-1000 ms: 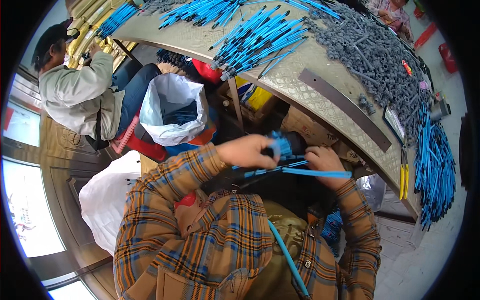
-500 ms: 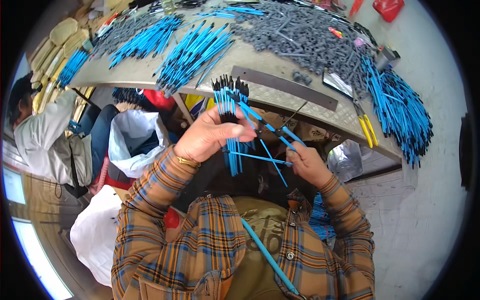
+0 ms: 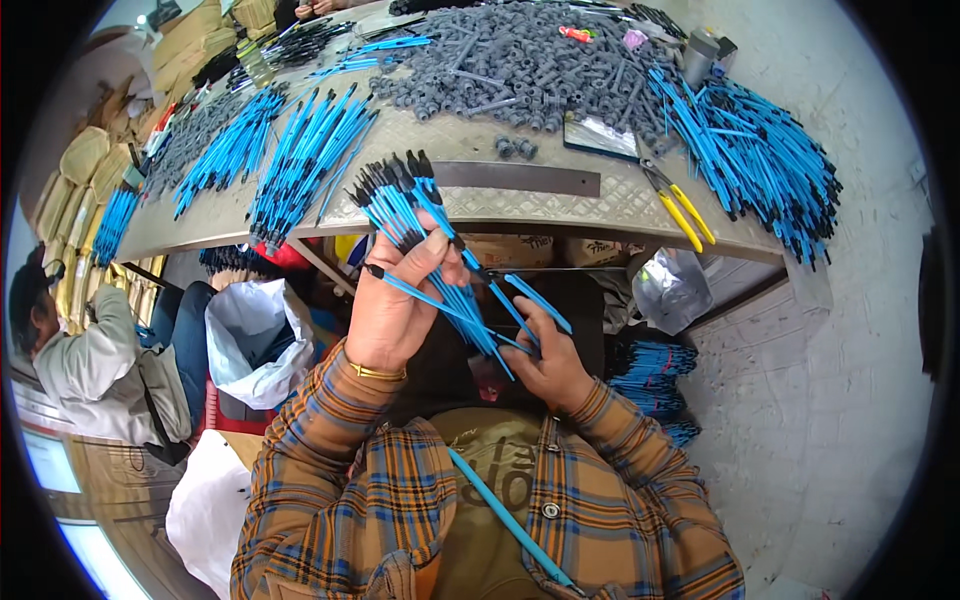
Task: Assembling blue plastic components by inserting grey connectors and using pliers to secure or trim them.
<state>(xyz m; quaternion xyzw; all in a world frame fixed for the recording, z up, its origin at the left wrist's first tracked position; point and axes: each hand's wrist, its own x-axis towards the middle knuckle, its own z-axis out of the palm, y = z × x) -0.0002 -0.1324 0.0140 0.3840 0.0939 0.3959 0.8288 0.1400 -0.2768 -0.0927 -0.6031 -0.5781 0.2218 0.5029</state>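
Two hands busy on this side of the counter [image 3: 450,145], and the left hand [image 3: 392,305] has its fingers wrapped round a fanned bundle of blue, black-tipped rods [image 3: 398,218], the tips leaning toward the counter's edge! One stray rod [image 3: 415,291] slants across that palm, and there's the right hand [image 3: 548,368], fingers pinching a few loose rods [image 3: 540,304] just beside the bundle.

How far along? The bundle looks well filled, though the loose ones seem not yet settled in, and whether it's tied I can't tell, with fingers covering its middle. Below the counter's right part, stacked blue bundles [image 3: 655,365] with red bands look like completed work. Plenty seems left on the counter: loose blue spreads [image 3: 312,165] at its left, a great blue heap [image 3: 760,150] at its right end, grey fittings [image 3: 540,70] massed toward its far side.

And what a shift from half a second back! The bundle, nearly upright then, now tips leftward before the counter; the right hand has closed in; the view has swung, showing more of that stack below the counter.
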